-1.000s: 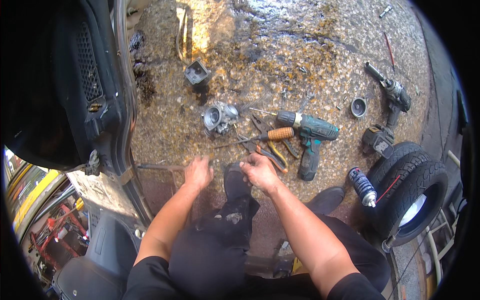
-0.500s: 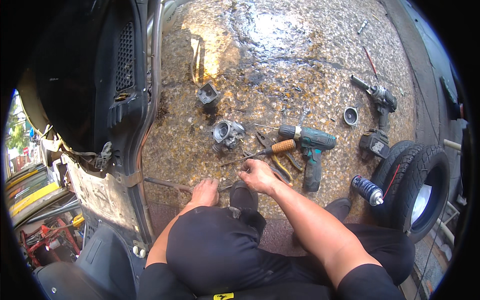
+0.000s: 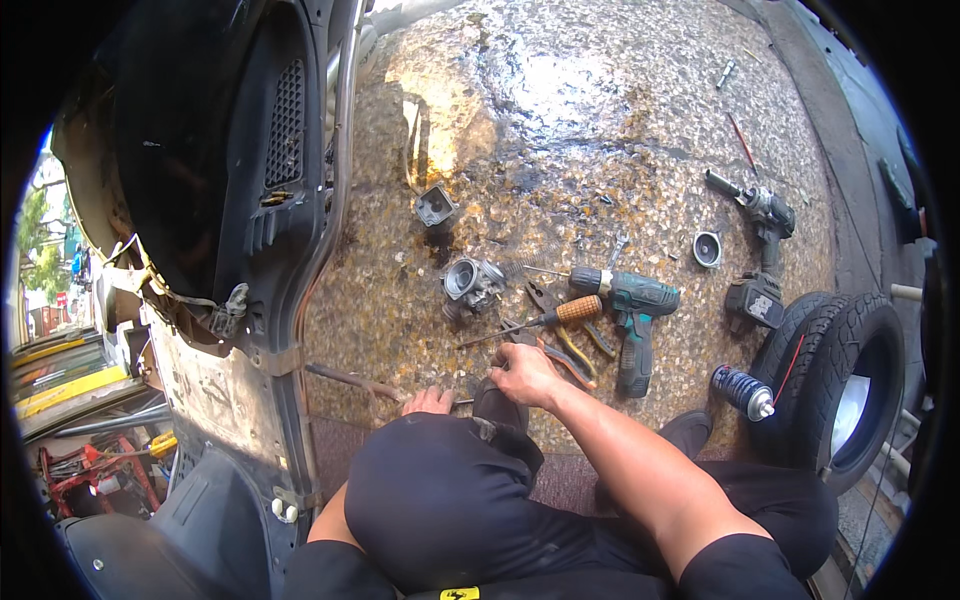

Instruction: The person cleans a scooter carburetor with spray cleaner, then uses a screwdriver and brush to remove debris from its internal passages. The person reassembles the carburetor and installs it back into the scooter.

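Observation:
My left hand (image 3: pixel 428 402) is low by the shoe, partly behind my knee, its fingers curled; a thin metal piece sticks out beside it, and what it grips is hidden. Just above the shoe, my right hand (image 3: pixel 524 374) is closed in a pinch on something too small to make out. Ahead of it lie a screwdriver (image 3: pixel 578 310) with an amber-brown handle and pliers (image 3: pixel 568 366) with yellow-orange grips. A carburetor (image 3: pixel 474 284) rests on the speckled floor, with its detached float bowl (image 3: pixel 435 207) farther off.
To the right lie a teal cordless drill (image 3: pixel 636 340), an impact wrench (image 3: pixel 768 235), a round metal cap (image 3: pixel 707 249) and a spray can (image 3: pixel 743 392). Tyres (image 3: pixel 858 320) stand at far right. Dark scooter bodywork (image 3: pixel 265 250) rises on the left. A pipe (image 3: pixel 345 379) juts out near my left hand.
The view has shifted, so the floor items appear slightly lower and to the right. My left hand sits more behind the knee. My right hand stays pinched near the shoe.

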`<action>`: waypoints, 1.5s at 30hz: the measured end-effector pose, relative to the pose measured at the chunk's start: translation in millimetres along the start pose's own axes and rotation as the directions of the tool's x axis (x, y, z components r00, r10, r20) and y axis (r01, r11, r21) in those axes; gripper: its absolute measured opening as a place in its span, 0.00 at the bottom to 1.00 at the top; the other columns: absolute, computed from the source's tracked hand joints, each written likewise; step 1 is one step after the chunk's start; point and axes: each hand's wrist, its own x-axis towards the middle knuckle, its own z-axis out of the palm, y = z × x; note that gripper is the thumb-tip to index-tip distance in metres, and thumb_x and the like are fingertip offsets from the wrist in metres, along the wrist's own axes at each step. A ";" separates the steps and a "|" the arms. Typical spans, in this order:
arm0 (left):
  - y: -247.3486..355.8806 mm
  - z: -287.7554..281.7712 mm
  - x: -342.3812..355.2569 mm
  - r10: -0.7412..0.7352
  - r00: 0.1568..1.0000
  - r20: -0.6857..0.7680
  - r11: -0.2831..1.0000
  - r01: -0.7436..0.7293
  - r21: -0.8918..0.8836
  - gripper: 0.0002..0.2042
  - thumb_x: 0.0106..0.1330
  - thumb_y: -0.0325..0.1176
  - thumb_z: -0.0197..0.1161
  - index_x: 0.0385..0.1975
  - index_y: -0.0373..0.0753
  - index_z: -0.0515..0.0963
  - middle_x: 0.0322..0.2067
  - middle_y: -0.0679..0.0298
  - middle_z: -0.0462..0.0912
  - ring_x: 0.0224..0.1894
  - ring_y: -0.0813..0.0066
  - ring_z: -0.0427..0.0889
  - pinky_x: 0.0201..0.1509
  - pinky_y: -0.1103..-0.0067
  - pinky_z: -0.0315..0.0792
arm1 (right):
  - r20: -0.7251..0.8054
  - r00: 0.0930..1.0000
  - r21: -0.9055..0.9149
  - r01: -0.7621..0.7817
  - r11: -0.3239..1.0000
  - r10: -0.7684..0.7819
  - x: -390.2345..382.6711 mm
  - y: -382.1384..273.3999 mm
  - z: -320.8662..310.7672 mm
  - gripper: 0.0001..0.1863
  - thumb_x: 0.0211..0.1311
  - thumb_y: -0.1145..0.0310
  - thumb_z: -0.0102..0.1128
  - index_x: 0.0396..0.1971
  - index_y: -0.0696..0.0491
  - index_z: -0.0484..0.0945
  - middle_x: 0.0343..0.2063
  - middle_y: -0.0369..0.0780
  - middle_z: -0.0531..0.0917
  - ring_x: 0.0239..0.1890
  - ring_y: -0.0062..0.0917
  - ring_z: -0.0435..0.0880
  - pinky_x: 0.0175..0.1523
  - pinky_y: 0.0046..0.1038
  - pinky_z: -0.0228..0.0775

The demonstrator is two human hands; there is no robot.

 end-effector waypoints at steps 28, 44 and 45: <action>58.8 -200.0 110.4 -0.016 1.000 -0.004 0.463 0.003 -0.886 0.10 0.55 0.30 0.67 0.30 0.34 0.72 0.21 0.67 0.73 0.24 0.79 0.71 0.27 0.77 0.69 | -0.046 0.941 0.956 0.138 0.259 -0.334 -9.2 -63.6 82.7 0.33 0.55 0.71 0.67 0.58 0.59 0.60 0.42 0.43 0.79 0.40 0.22 0.80 0.42 0.26 0.74; 17.0 -163.7 142.4 -0.016 0.974 -0.227 0.894 -0.088 -0.439 0.30 0.46 0.30 0.71 0.53 0.34 0.72 0.48 0.47 0.79 0.52 0.56 0.79 0.59 0.69 0.72 | 0.197 0.973 0.934 -0.149 0.325 -0.120 -21.3 -44.5 93.8 0.28 0.65 0.67 0.61 0.60 0.60 0.63 0.28 0.39 0.80 0.28 0.24 0.81 0.32 0.28 0.75; 6.7 -163.9 132.1 -0.069 0.972 -0.223 0.804 -0.078 -0.590 0.29 0.47 0.28 0.70 0.54 0.34 0.72 0.47 0.49 0.80 0.51 0.59 0.80 0.59 0.71 0.72 | 0.192 0.970 0.877 -0.101 0.470 -0.150 -22.1 -44.5 92.7 0.25 0.62 0.68 0.62 0.57 0.59 0.68 0.29 0.39 0.80 0.31 0.24 0.82 0.36 0.28 0.75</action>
